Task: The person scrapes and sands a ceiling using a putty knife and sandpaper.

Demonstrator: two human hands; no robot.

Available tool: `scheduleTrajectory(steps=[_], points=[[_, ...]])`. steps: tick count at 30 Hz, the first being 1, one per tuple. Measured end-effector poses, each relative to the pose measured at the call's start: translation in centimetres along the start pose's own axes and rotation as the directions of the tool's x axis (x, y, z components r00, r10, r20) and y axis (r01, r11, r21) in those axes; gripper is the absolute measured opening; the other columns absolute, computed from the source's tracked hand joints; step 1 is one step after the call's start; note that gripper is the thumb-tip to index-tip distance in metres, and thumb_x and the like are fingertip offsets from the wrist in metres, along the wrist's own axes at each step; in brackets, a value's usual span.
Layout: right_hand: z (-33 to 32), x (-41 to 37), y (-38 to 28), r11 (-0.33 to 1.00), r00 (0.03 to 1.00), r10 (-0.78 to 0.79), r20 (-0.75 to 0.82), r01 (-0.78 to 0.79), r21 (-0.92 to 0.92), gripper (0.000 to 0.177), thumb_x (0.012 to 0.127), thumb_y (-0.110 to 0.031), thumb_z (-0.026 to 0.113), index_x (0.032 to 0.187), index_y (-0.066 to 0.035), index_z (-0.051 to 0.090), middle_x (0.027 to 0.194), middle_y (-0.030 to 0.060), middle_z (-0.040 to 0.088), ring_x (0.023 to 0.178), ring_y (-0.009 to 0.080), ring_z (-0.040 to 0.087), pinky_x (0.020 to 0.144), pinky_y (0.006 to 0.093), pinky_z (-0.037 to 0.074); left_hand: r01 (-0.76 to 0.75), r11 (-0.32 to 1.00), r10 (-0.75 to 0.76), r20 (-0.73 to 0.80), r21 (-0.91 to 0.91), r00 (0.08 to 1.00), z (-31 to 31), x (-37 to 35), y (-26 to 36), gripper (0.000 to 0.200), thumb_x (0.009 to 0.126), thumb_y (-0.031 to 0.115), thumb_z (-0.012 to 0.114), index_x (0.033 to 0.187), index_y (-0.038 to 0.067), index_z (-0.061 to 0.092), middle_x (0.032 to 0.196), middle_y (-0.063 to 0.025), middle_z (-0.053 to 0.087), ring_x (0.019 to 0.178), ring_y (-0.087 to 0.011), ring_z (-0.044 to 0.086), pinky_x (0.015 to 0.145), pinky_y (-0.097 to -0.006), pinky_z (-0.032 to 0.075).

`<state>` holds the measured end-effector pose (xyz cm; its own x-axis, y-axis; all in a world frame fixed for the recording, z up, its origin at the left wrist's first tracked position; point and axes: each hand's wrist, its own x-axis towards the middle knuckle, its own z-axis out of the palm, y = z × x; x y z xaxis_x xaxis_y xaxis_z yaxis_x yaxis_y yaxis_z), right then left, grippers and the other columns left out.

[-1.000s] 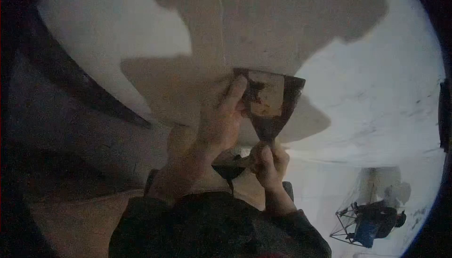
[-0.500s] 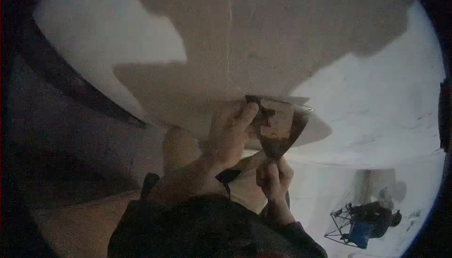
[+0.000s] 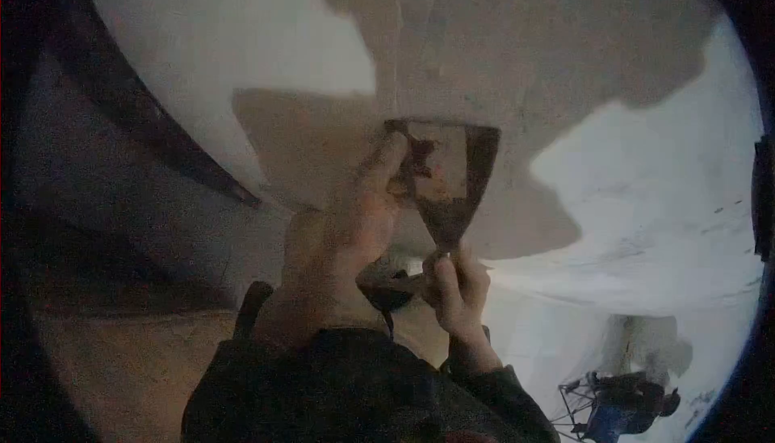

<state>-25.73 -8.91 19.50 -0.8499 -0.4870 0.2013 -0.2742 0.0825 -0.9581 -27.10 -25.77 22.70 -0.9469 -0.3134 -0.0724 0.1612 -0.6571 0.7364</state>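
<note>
1. The scraper (image 3: 446, 193) is held up in front of the pale surface (image 3: 500, 39), its broad edge uppermost and its narrow end down; whether the surface is touched by that edge cannot be told.
2. The right hand (image 3: 458, 289) is closed round the narrow end. The left hand (image 3: 367, 209) is partly closed beside the scraper's left edge, thumb near the top left corner; whether a grip or only a touch is made there cannot be told.
3. The thumb could be nicked if the scraper were twisted or pushed, since it is set so near that corner.
4. The pale patch (image 3: 442, 160) on the scraper's face, if it is wet, could be dropped or smeared by a tilt.
5. The scraper could be swung aside if the left hand were lifted, as support would then be given by the right hand alone.
6. A dark piece (image 3: 386, 293) is seen just below and left of the right hand; it could be knocked if that hand were lowered. How it is held is not shown.
7. Unevenness could be missed in the dim light.
8. Counted: one scraper, one pale patch, one dark piece, two hands. Towards the lower right, one other person (image 3: 638, 403) and one frame (image 3: 573, 403) are seen, well apart from the scraper.
</note>
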Motion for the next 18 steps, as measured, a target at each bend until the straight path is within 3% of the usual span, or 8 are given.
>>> scheduleTrajectory(steps=[4,7,9,12,15,18], points=[[-0.5,-2.7,2.4,0.947,0.998,0.058,0.018,-0.061,0.315,0.036,0.094,-0.018,0.044,0.120,0.007,0.039,0.067,0.0062,0.049,0.043,0.0099,0.046,0.035,0.0229,0.035,0.057,0.996,-0.057,0.001,0.075,0.998,0.8,-1.6,-1.1,0.042,0.094,0.038,0.047,0.111,0.000,0.054,0.102,-0.0124,0.061,0.092,-0.0211,0.062,0.078,-0.0356,0.051],[0.3,-3.1,-0.3,0.854,0.995,0.096,-0.040,-0.062,0.516,0.048,0.092,-0.021,0.050,0.126,0.009,0.033,0.076,0.0101,0.051,0.039,0.0103,0.043,0.032,0.0216,0.032,0.065,0.997,-0.067,0.060,0.040,0.996,0.3,-1.7,-2.0,0.040,0.093,0.036,0.051,0.112,0.001,0.054,0.103,-0.0118,0.061,0.091,-0.0212,0.062,0.074,-0.0353,0.053],[0.2,-2.9,-1.4,0.845,0.990,0.142,-0.023,-0.109,0.523,0.050,0.091,-0.022,0.051,0.127,0.008,0.033,0.078,0.0103,0.051,0.038,0.0099,0.042,0.032,0.0211,0.030,0.055,0.998,-0.052,0.070,-0.035,0.996,0.5,-1.5,-1.7,0.039,0.090,0.035,0.057,0.113,0.005,0.055,0.103,-0.0088,0.061,0.091,-0.0206,0.062,0.071,-0.0370,0.054],[0.7,-3.1,-0.9,0.846,0.974,0.220,-0.048,-0.166,0.507,0.047,0.090,-0.023,0.053,0.123,0.006,0.037,0.076,0.0091,0.050,0.036,0.0085,0.038,0.031,0.0206,0.029,0.084,0.996,-0.080,0.086,-0.041,0.993,-0.4,-1.8,-1.4,0.040,0.093,0.034,0.052,0.107,-0.003,0.056,0.099,-0.0139,0.062,0.088,-0.0205,0.064,0.072,-0.0335,0.055],[1.4,-3.1,0.2,0.876,0.980,0.197,-0.018,-0.168,0.452,0.038,0.092,-0.023,0.050,0.117,0.004,0.041,0.068,0.0060,0.047,0.037,0.0070,0.036,0.031,0.0208,0.028,0.096,0.995,-0.094,0.066,-0.036,0.993,-1.2,-2.2,-0.3,0.034,0.091,0.031,0.056,0.113,0.005,0.054,0.105,-0.0078,0.061,0.094,-0.0209,0.061,0.073,-0.0377,0.053],[2.1,-2.7,1.0,0.886,0.984,0.178,-0.020,-0.151,0.439,0.035,0.094,-0.022,0.047,0.117,0.004,0.041,0.064,0.0037,0.045,0.040,0.0064,0.037,0.032,0.0211,0.028,-0.026,0.995,0.032,0.063,-0.096,0.998,-1.7,-2.0,0.9,0.034,0.092,0.031,0.055,0.114,0.005,0.055,0.106,-0.0076,0.061,0.094,-0.0203,0.061,0.075,-0.0379,0.052]])
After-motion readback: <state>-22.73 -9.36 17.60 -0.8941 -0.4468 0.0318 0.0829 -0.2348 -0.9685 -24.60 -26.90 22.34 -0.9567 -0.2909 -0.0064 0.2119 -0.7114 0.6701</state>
